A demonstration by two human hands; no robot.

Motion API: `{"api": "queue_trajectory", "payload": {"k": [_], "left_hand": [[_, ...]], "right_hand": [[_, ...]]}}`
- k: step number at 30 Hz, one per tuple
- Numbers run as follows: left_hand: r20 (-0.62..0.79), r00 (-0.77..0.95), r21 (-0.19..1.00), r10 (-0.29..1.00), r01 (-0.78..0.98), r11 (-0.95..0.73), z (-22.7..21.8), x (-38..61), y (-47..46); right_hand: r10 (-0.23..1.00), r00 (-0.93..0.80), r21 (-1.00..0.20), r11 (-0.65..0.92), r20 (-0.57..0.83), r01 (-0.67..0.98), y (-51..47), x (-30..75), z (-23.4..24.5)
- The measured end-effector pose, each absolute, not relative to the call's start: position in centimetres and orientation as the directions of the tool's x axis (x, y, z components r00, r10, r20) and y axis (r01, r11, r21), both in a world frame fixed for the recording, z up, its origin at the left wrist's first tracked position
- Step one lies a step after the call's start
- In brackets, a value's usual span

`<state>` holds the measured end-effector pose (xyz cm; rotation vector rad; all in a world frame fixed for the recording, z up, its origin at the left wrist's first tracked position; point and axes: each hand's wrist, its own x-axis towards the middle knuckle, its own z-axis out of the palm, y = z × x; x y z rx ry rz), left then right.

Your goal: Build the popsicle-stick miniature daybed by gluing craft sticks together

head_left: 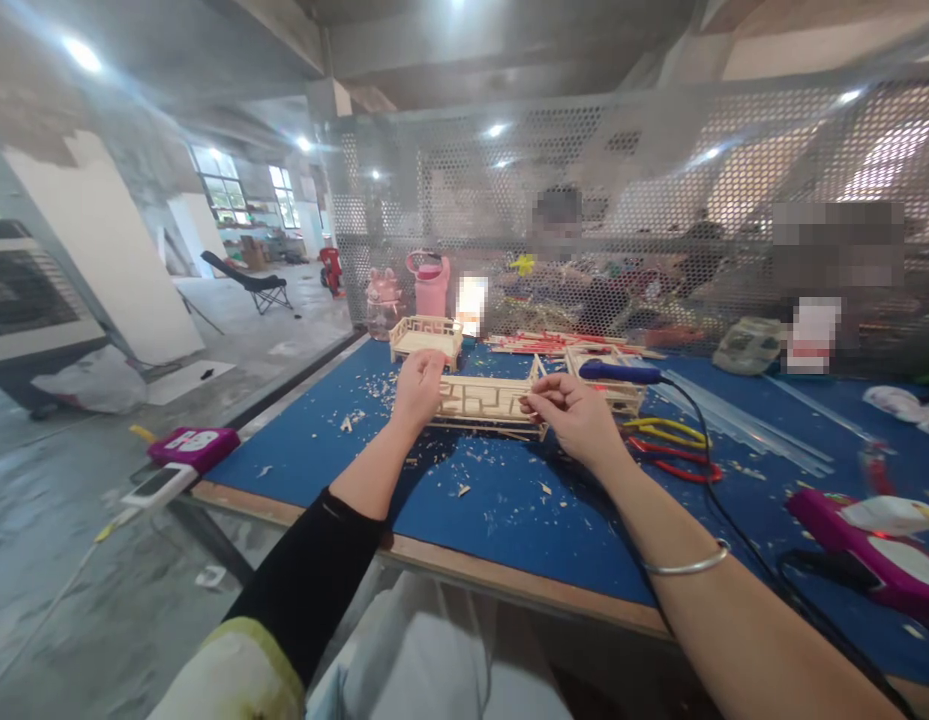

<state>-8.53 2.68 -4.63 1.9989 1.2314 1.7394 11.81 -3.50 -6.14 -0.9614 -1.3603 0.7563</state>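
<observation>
A miniature wooden bench (485, 392) built of thin pale sticks lies on the blue tabletop, its openwork rail facing me. My left hand (420, 390) is closed around its left end, the fingertips partly hidden. At the right end, my right hand (573, 412) has thumb and forefinger pinched together against the rail; whatever they hold is too small to make out. Just right of that hand rests a blue-handled corded tool (621, 373) on another small stick frame (625, 398). A finished-looking miniature wooden bench (426, 342) stands behind my left hand.
Pliers with yellow handles (670, 432) and red-handled pliers (678, 462) lie right, near clear glue sticks (749, 420). Red-tipped sticks (561, 343) lie behind. Wood scraps litter the table (464, 520). Purple power strips (198, 448) sit at both sides. A perforated screen (449, 200) stands behind.
</observation>
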Motion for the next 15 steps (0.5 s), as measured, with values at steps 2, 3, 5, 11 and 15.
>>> {"api": "queue_trajectory", "payload": {"k": [2, 3, 5, 11, 15], "left_hand": [[0.721, -0.040, 0.632, 0.692, 0.448, -0.632, -4.6, -8.6, 2.7], [0.724, -0.035, 0.626, 0.689, 0.453, -0.635, -4.6, -8.6, 2.7], [0.729, -0.022, 0.614, 0.684, 0.463, -0.639, -4.6, -8.6, 2.7], [0.790, 0.016, 0.492, 0.613, 0.582, -0.648, -4.5, -8.7, 2.3], [0.868, 0.152, 0.264, 0.473, 0.665, -0.699, -2.5, -8.4, 1.0]], "right_hand": [[0.860, 0.081, -0.854, 0.480, 0.503, 0.201, -3.4, 11.8, -6.4], [0.835, 0.086, -0.819, 0.505, 0.543, 0.272, -3.4, 11.8, -6.4], [0.766, 0.086, -0.721, 0.554, 0.638, 0.415, -3.4, 11.8, -6.4], [0.654, 0.098, -0.585, 0.586, 0.750, 0.561, -3.0, 11.6, -6.7], [0.717, 0.152, -0.668, 0.521, 0.680, 0.532, -2.5, 11.5, -7.3]]}}
